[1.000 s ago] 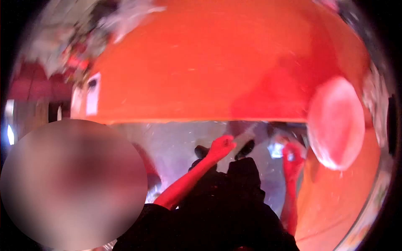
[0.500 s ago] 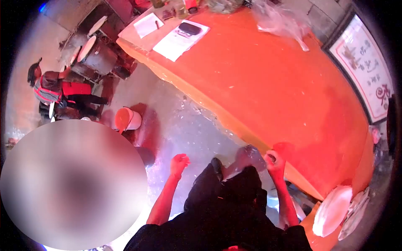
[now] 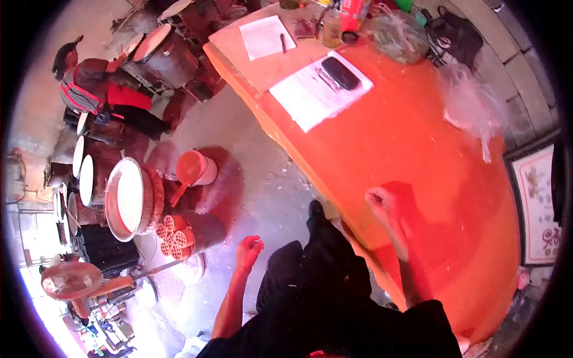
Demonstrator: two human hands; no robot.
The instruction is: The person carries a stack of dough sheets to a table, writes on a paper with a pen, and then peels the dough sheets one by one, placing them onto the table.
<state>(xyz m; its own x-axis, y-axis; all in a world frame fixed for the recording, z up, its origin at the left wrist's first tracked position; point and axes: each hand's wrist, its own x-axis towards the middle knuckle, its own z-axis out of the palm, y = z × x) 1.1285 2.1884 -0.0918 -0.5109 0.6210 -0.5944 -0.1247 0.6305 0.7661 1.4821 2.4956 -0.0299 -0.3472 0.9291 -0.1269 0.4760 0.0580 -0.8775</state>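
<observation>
My left hand (image 3: 249, 253) hangs over the floor beside my dark-clothed legs, its fingers curled in and no object visible in it. My right hand (image 3: 382, 206) is above the orange-red tabletop (image 3: 358, 146), near its front edge. Its thumb and fingers curl into a ring around a small dark spot, which may be an object or just shadow. Further along the table lies a printed paper sheet (image 3: 304, 101) with a black oblong item (image 3: 339, 73) on it. A second white sheet (image 3: 259, 36) bears a pen (image 3: 283, 43).
A clear plastic bag (image 3: 471, 104) and a filled bag (image 3: 400, 36) lie at the table's far side. On the floor stand a bucket (image 3: 206, 170), a large metal basin (image 3: 116, 224) and orange cylinders with holes (image 3: 177, 237). A person (image 3: 89, 83) works beside drums; a fan (image 3: 71, 280) stands lower left.
My view has moved forward along the table and turned, so the papers appear nearer. My right hand now shows over the tabletop instead of at its edge. The basin and fan have come into view.
</observation>
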